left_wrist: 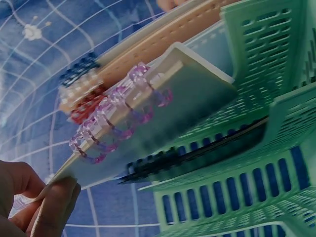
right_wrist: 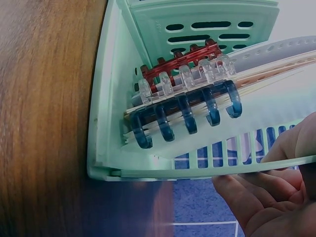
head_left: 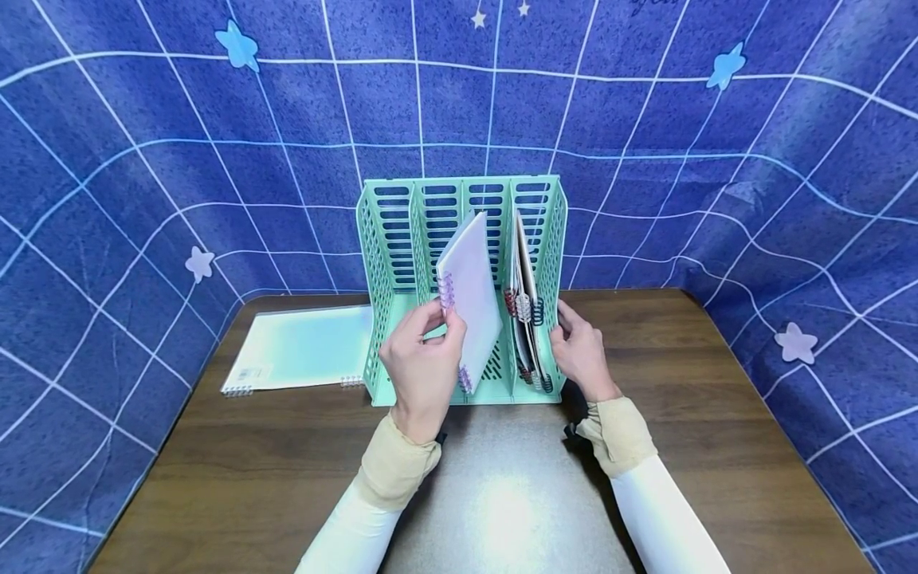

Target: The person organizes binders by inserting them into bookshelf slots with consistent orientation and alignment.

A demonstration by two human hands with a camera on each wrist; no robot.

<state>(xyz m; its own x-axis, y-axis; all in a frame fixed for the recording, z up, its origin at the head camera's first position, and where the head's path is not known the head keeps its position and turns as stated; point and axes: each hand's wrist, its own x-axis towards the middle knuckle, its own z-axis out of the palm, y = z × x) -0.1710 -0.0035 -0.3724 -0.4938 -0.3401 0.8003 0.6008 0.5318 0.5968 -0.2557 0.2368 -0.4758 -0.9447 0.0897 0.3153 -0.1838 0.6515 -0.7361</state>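
A spiral notebook with a pale lilac cover (head_left: 475, 295) and purple rings (left_wrist: 116, 116) stands tilted in the green file organizer (head_left: 393, 351). My left hand (head_left: 425, 359) pinches its ringed edge between thumb and fingers. Part of that edge is hidden behind the hand. At the right side my right hand (head_left: 582, 351) grips the organizer's side wall, thumb inside and fingers outside in the right wrist view. Several notebooks with red rings (right_wrist: 180, 64), clear rings (right_wrist: 185, 76) and dark blue rings (right_wrist: 186, 113) stand in the rightmost compartment.
A flat notebook with a light turquoise cover (head_left: 308, 347) lies on the brown wooden table (head_left: 681, 430), left of the organizer. Behind rises a blue cloth (head_left: 459, 104) with white lines and stars. One thin dark item (left_wrist: 197, 153) shows inside the organizer in the left wrist view.
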